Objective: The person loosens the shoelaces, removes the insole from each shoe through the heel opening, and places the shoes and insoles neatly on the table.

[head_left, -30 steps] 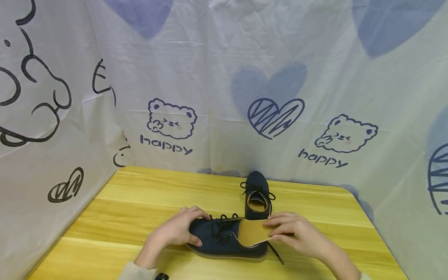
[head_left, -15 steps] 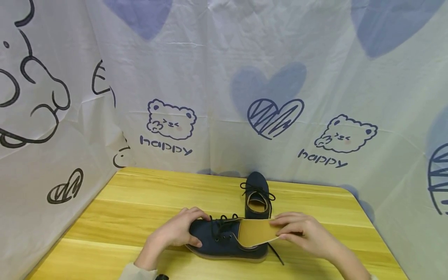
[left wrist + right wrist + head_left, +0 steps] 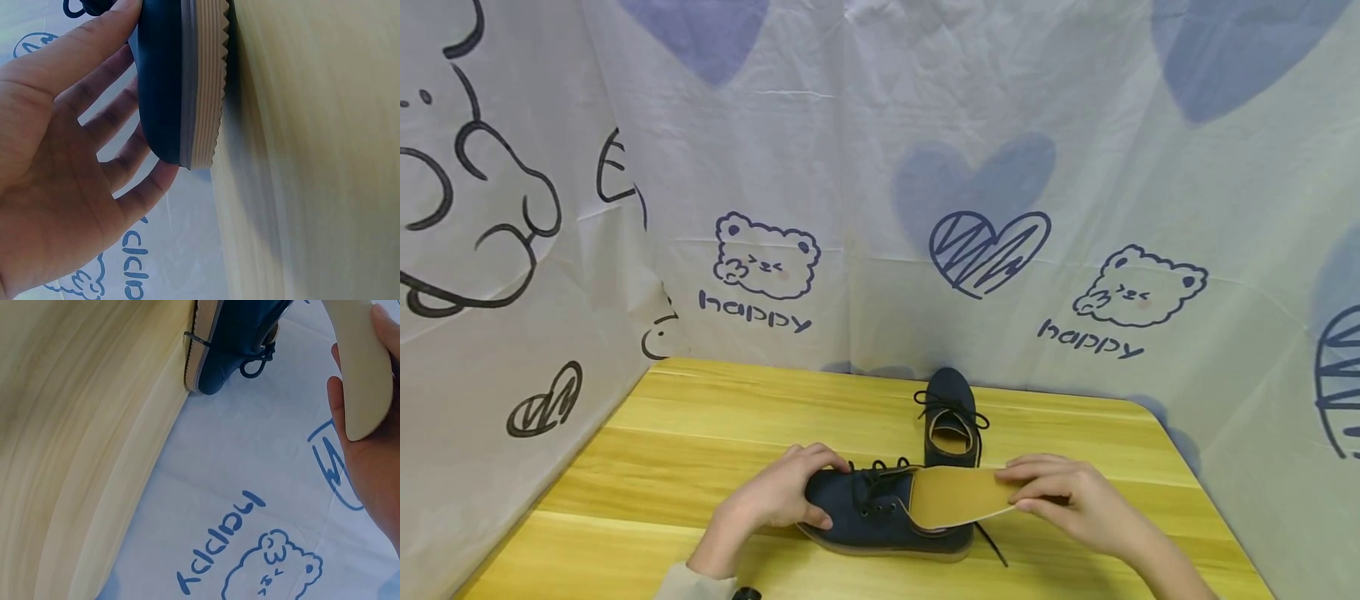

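A dark blue lace-up shoe [image 3: 895,529] with a tan sole lies lengthwise on the table, toe to the left. My left hand [image 3: 778,496] grips its toe, thumb on the near side and fingers on the far side; the left wrist view shows the ridged sole edge [image 3: 206,81] beside that hand. A tan insole [image 3: 958,497] sticks out of the shoe's opening to the right, its front part hidden inside. My right hand [image 3: 1063,500] pinches the insole's outer end between thumb and fingers. In the right wrist view the insole's pale underside [image 3: 365,381] faces the camera.
A second dark blue shoe [image 3: 950,392], its lace tied in a bow, stands just behind the first, toe toward the back. A black lace end [image 3: 992,546] trails on the wooden table [image 3: 722,417]. A printed white cloth [image 3: 880,317] hangs behind.
My right hand has moved right with the insole, so more of it shows outside the shoe. My left hand and the gripped shoe have stayed in place.
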The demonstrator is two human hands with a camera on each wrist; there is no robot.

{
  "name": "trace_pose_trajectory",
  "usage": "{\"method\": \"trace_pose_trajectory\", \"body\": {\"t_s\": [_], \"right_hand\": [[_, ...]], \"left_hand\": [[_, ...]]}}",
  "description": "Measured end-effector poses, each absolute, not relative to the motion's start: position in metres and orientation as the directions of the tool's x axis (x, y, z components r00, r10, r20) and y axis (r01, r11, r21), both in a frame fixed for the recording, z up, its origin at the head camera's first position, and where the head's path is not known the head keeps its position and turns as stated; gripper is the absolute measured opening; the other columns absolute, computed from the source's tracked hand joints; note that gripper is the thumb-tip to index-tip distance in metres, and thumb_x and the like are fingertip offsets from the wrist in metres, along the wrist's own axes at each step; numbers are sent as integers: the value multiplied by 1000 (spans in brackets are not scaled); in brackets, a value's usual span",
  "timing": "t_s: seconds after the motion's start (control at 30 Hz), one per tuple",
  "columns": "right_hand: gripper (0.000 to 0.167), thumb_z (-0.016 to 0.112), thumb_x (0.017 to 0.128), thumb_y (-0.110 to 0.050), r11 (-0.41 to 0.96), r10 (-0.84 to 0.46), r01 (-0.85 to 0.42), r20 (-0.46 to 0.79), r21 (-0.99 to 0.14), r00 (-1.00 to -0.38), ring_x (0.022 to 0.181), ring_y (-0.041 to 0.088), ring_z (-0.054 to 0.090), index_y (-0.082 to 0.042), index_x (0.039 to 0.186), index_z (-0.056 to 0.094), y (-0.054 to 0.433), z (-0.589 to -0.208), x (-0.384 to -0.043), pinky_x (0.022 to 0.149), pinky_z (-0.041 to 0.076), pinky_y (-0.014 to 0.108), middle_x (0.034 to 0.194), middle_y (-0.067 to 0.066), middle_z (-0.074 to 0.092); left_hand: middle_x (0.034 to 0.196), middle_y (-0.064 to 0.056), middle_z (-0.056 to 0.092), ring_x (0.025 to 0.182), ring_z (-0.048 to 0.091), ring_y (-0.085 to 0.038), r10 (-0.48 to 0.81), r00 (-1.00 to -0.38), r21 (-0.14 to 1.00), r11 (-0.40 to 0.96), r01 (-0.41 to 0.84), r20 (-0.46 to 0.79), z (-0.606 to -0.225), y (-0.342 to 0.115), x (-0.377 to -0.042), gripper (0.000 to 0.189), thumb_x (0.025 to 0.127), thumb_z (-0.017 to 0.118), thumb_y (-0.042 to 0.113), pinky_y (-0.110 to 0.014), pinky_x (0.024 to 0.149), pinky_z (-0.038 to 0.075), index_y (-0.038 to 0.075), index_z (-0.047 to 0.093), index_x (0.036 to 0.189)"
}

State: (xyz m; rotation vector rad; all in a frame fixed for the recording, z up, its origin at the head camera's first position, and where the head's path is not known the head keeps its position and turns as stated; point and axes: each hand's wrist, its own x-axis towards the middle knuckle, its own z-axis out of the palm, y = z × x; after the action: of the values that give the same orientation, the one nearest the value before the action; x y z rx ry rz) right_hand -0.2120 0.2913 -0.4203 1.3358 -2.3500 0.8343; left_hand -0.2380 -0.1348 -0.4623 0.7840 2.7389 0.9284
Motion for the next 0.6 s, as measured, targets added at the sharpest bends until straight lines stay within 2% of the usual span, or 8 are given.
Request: {"method": "trace_pose_trajectory", "body": {"t_s": [0.23,0.6], "right_hand": [[28,80,86,1,385,-652,-837,528,-388,-544,118,22,67,-21,104,82,303,-420,-208,104,42,11,121,4,75],[35,79,84,9,370,-626,-832,551,-413,-552,122,15,65,-18,106,82,316,-422,-201,102,44,12,122,8,75]], "left_hand": [[137,-3,60,123,50,-31,518,-855,611,670,421,22,-459,-133,-236,65,72,95,13,-58,103,46,19,67,130],[137,-4,60,124,50,-32,516,-856,610,670,424,28,-459,-134,-235,66,72,95,12,-58,103,46,18,67,131]]}}
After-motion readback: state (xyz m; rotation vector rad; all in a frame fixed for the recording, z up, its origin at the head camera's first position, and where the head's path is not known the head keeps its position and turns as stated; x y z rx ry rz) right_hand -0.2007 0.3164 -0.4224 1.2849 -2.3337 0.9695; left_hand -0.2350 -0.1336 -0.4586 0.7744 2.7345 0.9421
